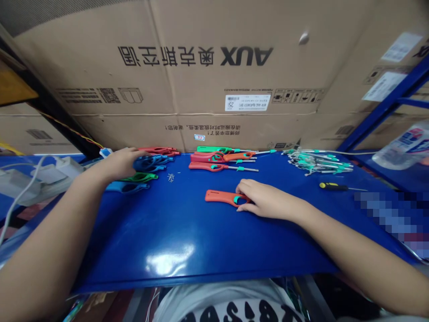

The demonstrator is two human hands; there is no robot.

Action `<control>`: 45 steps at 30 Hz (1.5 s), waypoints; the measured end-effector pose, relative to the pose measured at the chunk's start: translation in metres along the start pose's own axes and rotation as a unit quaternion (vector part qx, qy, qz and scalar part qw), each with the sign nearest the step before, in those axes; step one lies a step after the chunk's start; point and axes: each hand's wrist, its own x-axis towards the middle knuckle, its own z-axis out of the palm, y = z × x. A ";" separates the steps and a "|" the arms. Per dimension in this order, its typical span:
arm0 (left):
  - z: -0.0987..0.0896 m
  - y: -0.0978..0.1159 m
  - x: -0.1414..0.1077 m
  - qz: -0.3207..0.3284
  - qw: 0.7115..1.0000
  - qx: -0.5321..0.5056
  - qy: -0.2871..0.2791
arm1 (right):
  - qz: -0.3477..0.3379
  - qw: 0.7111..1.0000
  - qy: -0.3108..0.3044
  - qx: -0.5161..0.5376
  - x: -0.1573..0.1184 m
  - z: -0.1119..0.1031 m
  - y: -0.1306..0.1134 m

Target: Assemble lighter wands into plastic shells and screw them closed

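Work looked partway: rod-tipped multicoloured plastic lighters [208,166] lay grouped, teal-and-silver metal rods [317,162] sat unused, the right hand [264,199] pinched an orange plastic casing [218,197] over the glossy blue bench [134,237], and the left hand [121,164] met blue-and-green plastic casings [154,163], grip unclear.

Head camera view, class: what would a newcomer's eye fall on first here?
Probably the shiny blue table, where the right hand grips an orange handle near the middle. Behind it rises brown cardboard with upside-down AUX lettering. At the table's left, the left hand reaches to coloured handles.
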 end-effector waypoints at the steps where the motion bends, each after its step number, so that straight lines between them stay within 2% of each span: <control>1: -0.002 0.003 -0.001 0.005 1.000 0.022 -0.014 | -0.013 1.000 -0.003 0.015 0.001 0.002 -0.002; 3: -0.005 0.016 -0.005 0.031 0.997 0.069 -0.033 | -0.031 0.999 -0.009 0.038 -0.001 0.003 -0.004; 5: -0.005 0.042 -0.012 0.089 0.995 0.055 -0.001 | -0.031 0.998 -0.007 0.045 -0.004 0.002 -0.007; 7: 0.000 0.079 -0.024 0.201 0.979 -0.013 0.018 | -0.020 0.998 -0.003 0.054 -0.006 0.002 -0.011; 9: 0.013 0.121 -0.041 0.274 0.959 -0.078 -0.015 | -0.008 0.998 -0.004 0.063 -0.005 0.002 -0.015; 12: 0.038 0.171 -0.065 0.319 0.938 -0.116 -0.073 | 0.000 0.998 -0.008 0.064 -0.005 0.003 -0.022; 15: 0.057 0.194 -0.077 0.323 0.939 -0.103 -0.058 | 0.014 0.999 -0.013 0.026 -0.008 0.005 -0.029; 20: 0.063 0.197 -0.078 0.305 0.949 -0.071 -0.038 | 0.017 0.996 0.026 -0.089 -0.012 0.013 -0.039; 26: 0.063 0.196 -0.079 0.310 0.948 -0.066 -0.033 | 0.012 0.996 0.043 -0.082 -0.007 0.018 -0.034; 31: 0.063 0.198 -0.080 0.307 0.950 -0.054 -0.032 | 0.014 0.989 0.048 -0.142 -0.009 0.017 -0.042; 37: 0.065 0.199 -0.082 0.301 0.953 -0.034 -0.025 | 0.002 0.986 0.040 -0.161 -0.011 0.020 -0.047; 40: 0.066 0.199 -0.083 0.302 0.952 -0.034 -0.018 | 0.004 0.989 0.049 -0.138 -0.010 0.022 -0.042; 45: 0.067 0.196 -0.080 0.305 0.950 -0.067 -0.012 | -0.013 0.998 0.061 0.009 -0.005 0.021 -0.024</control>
